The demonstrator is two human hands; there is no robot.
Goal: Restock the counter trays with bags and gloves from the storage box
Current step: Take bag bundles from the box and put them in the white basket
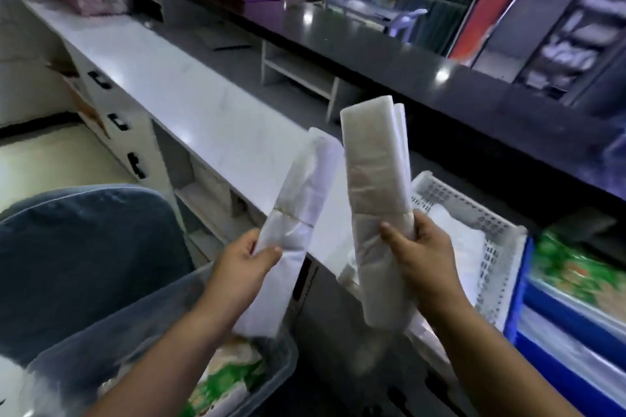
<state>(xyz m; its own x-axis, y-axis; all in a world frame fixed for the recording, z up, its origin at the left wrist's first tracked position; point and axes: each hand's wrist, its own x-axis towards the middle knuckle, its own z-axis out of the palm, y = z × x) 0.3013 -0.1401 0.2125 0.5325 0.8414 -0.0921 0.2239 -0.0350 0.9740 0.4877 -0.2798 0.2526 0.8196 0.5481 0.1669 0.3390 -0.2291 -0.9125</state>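
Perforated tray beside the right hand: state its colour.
The perforated tray is white, shown best in the head view, behind the right hand.

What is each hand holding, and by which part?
Left hand grips a white roll of plastic bags below its middle; right hand grips a flat translucent bag stack likewise.

Left hand (244,257) and right hand (420,247) bare, forearms bare to frame edge. Seamed blue denim trouser leg (84,247) lower left, likely theirs.

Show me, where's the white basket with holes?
In the head view the white basket sits on the right, just behind the right hand and its bag bundle, beside the blue tray.
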